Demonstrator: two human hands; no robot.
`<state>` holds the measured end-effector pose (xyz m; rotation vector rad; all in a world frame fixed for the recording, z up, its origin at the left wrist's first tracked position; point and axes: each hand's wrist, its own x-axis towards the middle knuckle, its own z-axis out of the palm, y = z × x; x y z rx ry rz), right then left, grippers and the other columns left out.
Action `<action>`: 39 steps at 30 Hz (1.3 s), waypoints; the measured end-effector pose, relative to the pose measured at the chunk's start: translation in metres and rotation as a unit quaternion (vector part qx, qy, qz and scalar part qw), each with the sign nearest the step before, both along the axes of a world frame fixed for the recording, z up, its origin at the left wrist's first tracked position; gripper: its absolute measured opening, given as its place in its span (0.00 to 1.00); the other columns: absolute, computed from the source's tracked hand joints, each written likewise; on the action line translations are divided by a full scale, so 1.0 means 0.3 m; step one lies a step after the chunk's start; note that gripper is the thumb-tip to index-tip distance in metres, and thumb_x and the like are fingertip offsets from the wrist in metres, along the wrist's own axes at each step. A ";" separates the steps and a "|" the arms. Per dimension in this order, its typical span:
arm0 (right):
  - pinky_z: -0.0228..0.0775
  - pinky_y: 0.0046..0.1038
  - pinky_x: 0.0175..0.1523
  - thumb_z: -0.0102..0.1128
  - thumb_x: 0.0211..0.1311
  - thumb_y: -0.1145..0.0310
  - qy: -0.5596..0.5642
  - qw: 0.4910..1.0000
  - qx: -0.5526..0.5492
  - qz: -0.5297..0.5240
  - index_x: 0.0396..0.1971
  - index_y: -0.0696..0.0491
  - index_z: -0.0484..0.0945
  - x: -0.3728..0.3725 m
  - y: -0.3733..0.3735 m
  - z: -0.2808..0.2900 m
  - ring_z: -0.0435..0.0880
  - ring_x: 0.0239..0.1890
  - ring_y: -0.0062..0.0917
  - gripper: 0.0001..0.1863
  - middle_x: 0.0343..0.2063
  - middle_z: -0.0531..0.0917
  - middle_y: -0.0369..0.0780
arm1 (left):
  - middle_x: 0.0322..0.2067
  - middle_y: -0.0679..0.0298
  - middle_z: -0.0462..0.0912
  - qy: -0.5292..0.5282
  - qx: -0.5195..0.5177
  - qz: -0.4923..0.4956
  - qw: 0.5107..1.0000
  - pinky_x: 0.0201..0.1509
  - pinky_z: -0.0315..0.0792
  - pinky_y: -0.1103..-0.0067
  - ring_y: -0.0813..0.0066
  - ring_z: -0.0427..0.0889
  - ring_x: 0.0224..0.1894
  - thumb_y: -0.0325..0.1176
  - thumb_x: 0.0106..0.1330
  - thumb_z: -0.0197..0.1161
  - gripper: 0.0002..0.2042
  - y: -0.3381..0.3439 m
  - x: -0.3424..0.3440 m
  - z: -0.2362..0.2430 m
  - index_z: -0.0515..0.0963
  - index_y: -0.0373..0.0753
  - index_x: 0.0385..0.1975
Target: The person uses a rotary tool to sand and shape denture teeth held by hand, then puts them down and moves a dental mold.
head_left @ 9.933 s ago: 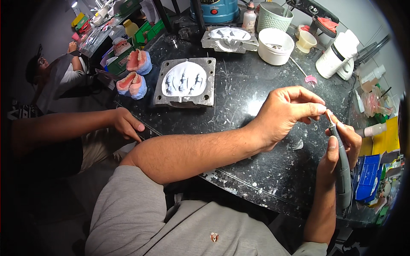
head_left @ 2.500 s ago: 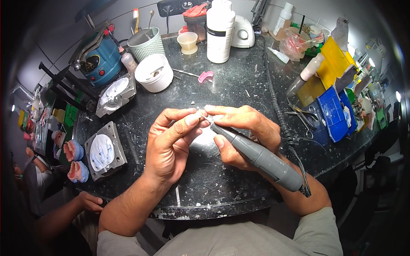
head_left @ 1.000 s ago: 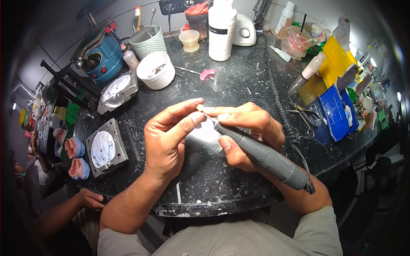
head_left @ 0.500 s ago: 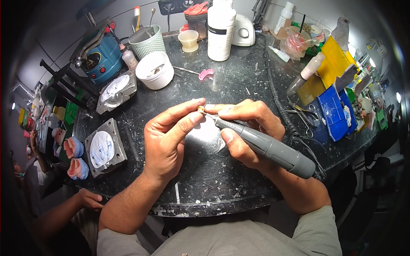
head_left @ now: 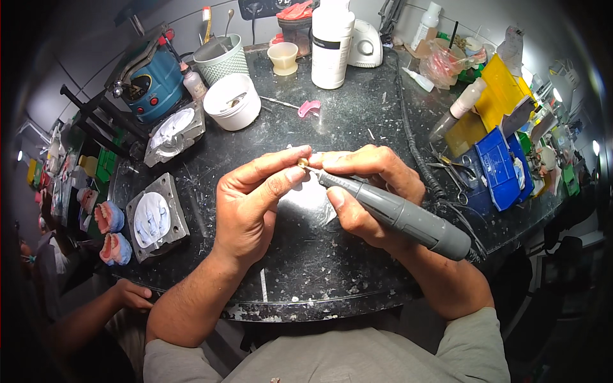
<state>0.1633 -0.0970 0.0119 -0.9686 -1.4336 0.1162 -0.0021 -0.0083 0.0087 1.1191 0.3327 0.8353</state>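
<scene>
Between the thumb and forefinger of my left hand is a tiny gold-coloured piece, perhaps a dental crown; its exact shape is too small to make out. My right hand wraps round a grey rotary handpiece, which slants from lower right up toward the left fingertips. Its thin bur tip meets or nearly meets the gold piece. The fingertips of both hands come together there, over a whitish dusty patch on the black worktop.
At the left lie a metal flask half with white plaster and two dental models. Behind stand a white tub, a pink curved piece and a white bottle. Scissors and a blue tray are right. Another person's hand rests lower left.
The gold piece has turned slightly between my left fingertips, and the handpiece has shifted a little. Both hands keep nearly the same place and hold.
</scene>
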 end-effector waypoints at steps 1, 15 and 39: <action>0.80 0.26 0.42 0.66 0.47 0.79 -0.004 1.000 -0.001 0.001 0.39 0.58 0.81 0.002 0.000 0.000 0.88 0.36 0.26 0.16 0.35 0.86 0.45 | 0.44 0.55 0.85 0.001 0.001 -0.001 1.000 0.53 0.74 0.80 0.75 0.82 0.45 0.22 0.64 0.63 0.13 0.001 -0.001 -0.001 0.81 0.30 0.48; 0.78 0.24 0.42 0.63 0.50 0.79 0.044 0.998 0.017 0.050 0.38 0.60 0.80 0.001 -0.009 0.002 0.86 0.36 0.22 0.13 0.36 0.86 0.44 | 0.47 0.53 0.83 -0.078 -0.160 -0.120 0.977 0.60 0.73 0.73 0.71 0.82 0.48 0.27 0.66 0.62 0.17 0.041 -0.004 -0.030 0.76 0.27 0.53; 0.78 0.24 0.38 0.66 0.47 0.78 0.040 0.999 0.020 0.018 0.38 0.57 0.81 -0.005 0.007 -0.017 0.87 0.33 0.24 0.14 0.34 0.86 0.43 | 0.45 0.52 0.84 -0.058 -0.082 -0.053 0.994 0.57 0.74 0.74 0.69 0.83 0.47 0.22 0.61 0.64 0.13 0.030 0.001 -0.020 0.81 0.28 0.46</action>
